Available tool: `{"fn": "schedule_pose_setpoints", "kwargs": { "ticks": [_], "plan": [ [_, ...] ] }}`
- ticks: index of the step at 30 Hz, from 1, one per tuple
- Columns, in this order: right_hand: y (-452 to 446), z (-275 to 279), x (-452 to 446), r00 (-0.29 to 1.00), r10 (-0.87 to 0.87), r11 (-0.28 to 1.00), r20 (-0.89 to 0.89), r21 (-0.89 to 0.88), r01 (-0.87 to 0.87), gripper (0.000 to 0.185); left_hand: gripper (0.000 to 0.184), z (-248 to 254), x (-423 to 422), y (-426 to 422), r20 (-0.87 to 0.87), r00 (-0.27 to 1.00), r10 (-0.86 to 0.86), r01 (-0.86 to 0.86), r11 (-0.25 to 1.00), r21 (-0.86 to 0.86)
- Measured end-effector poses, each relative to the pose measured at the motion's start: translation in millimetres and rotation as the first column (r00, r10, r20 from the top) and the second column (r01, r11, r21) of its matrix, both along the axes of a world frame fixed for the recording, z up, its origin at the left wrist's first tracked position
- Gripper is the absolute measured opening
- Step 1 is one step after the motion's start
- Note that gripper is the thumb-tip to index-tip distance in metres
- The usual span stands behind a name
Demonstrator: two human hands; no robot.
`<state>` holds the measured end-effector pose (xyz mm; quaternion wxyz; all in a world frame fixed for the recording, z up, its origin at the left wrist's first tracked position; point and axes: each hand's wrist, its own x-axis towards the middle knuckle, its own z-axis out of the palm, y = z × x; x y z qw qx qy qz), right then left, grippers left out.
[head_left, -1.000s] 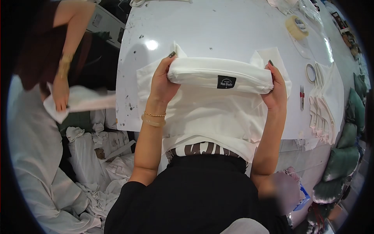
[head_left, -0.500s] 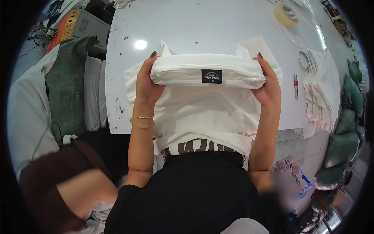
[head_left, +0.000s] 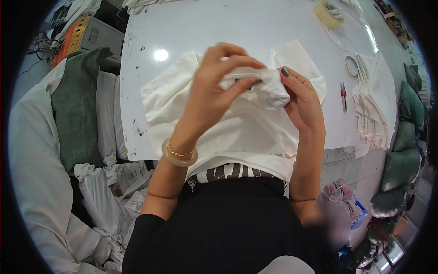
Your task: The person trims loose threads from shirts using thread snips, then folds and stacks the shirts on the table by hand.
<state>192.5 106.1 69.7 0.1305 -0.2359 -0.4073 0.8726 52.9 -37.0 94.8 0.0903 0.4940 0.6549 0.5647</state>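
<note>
The white garment (head_left: 255, 132) lies spread on the white table (head_left: 191, 27), and its near edge hangs over the front of the table by the person's belly. One part of it, a thick rolled band (head_left: 273, 93), is held up off the rest. The right hand (head_left: 306, 102) is grasping the right end of this band, with the thumb on top and the other fingers bent round the side. The left hand (head_left: 211, 84) is blurry. It reaches across the band from the left, and its thumb and pointing finger touch the cloth near a small black label (head_left: 249, 86), which is mostly hidden. You cannot tell if the left hand is pinching the cloth or just touching it. Two bracelets (head_left: 179, 156) sit on the left wrist. On the right side of the table, a pile of folded white cloth pieces (head_left: 372, 102) lies near the edge. Small snips (head_left: 344, 97) with red on them lie just left of the pile, and a thin roll of tape (head_left: 351, 66) is above the snips. A big yellowish roll of tape (head_left: 329, 14) is farther back. On the left, past the table, there is a long green sack (head_left: 77, 109) and a gray and orange machine (head_left: 93, 36). Low on the right, a pink bundle (head_left: 340, 194) is by a blue crate (head_left: 360, 214) on the floor.
</note>
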Motion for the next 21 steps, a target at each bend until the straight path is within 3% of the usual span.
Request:
{"fn": "schedule_pose_setpoints", "kwargs": {
  "ticks": [1,4,6,7,10,13,16,21],
  "plan": [
    [-4.6,5.6,-0.1,1.0,0.001,1.0,0.002,-0.01,-0.001,0.018,0.016,1.3,5.9,4.8,0.018,0.995,-0.102,0.102,0.995,-0.002],
    [-3.0,1.8,0.3,1.0,0.019,1.0,-0.001,-0.023,-0.019,0.018,0.016,-13.3,5.2,12.8,0.033,0.983,-0.178,0.176,0.982,0.063],
    [-2.5,-2.5,1.8,1.0,0.031,0.999,-0.001,-0.035,-0.031,0.018,0.012,-20.5,5.8,14.4,0.159,0.969,-0.192,0.185,0.981,0.056],
    [-2.5,-3.0,1.6,0.999,0.036,0.999,-0.002,-0.041,-0.036,0.018,0.011,-21.9,5.4,14.9,0.219,0.956,-0.194,0.187,0.981,0.054],
    [0.1,-7.1,2.7,0.999,0.038,0.999,0.011,-0.038,-0.037,0.017,0.007,-22.1,5.2,12.9,0.184,0.974,-0.134,0.13,0.991,0.032],
    [-0.2,-5.0,3.0,0.999,0.017,0.999,0.027,-0.039,-0.016,0.017,0.007,-29.9,5.0,13.2,0.252,0.965,-0.074,0.042,0.991,0.129],
    [-2.1,-3.9,2.6,0.999,-0.005,0.999,0.035,-0.041,0.007,0.016,0.007,-34.6,7.6,6.8,0.533,0.843,-0.081,0.034,0.995,0.096],
    [-4.2,-4.1,1.8,1.0,-0.005,0.999,0.016,-0.046,0.006,0.016,0.009,-19.6,20.4,7.9,0.228,0.969,-0.096,0.082,0.994,0.071]
  ]
}}
